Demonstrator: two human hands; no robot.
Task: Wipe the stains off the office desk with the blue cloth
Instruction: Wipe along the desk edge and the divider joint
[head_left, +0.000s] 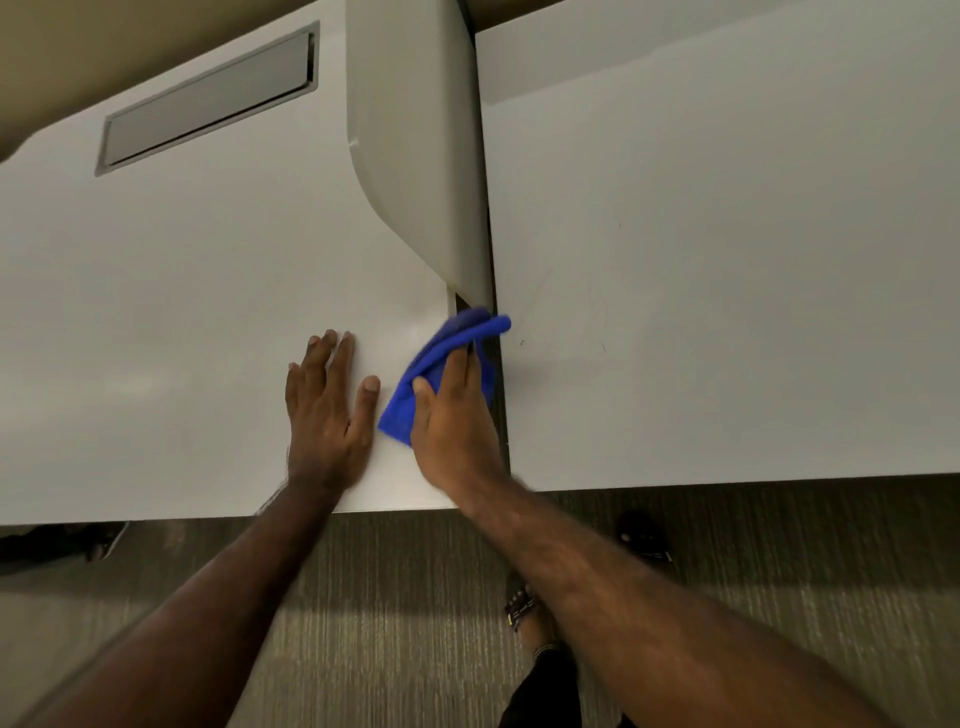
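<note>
The blue cloth (444, 364) lies bunched at the right edge of the desk (182, 312), by the dark gap next to the other desk (727, 260). The right hand (457, 421) presses on it, fingers (457, 371) holding it down. It stretches up and away past the fingertips. The left hand (327, 410) rests flat just beside it, fingers spread wide. A few small dark marks, maybe stains, show on the other desk. Part of the cloth is hidden under the hand.
</note>
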